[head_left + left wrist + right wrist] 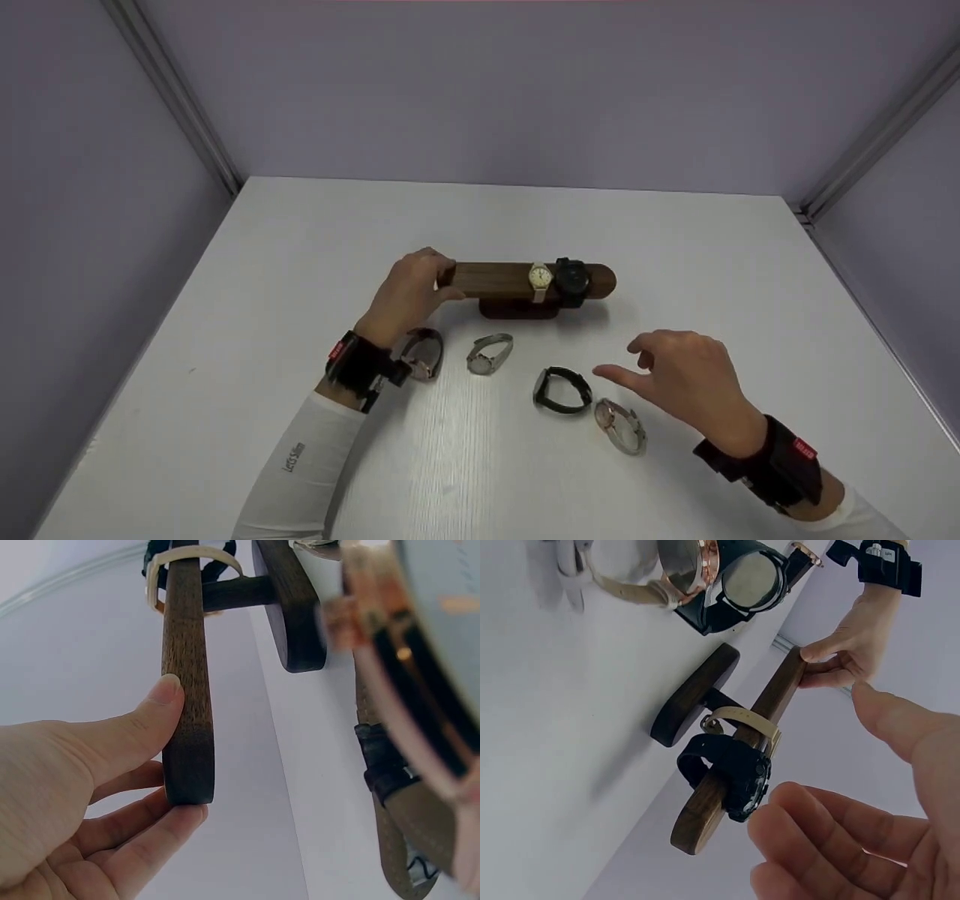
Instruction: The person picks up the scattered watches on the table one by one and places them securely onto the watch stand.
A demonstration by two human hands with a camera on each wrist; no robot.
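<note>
Left hand (409,294) gripping stand (495,279), two watches on it, four on table, right hand (686,379) loose.

— Operator: I read the watch stand (517,279) as dark wood, grain visible, satin finish. Bench (300,247) is smooth, matt white.

— Second: Agreed. Black watch (571,281) on it looks like matt plastic or rubber; the gold-faced watch (540,279) has a pale strap. The mesh-band watch (489,352) on the bench is shiny metal.
</note>
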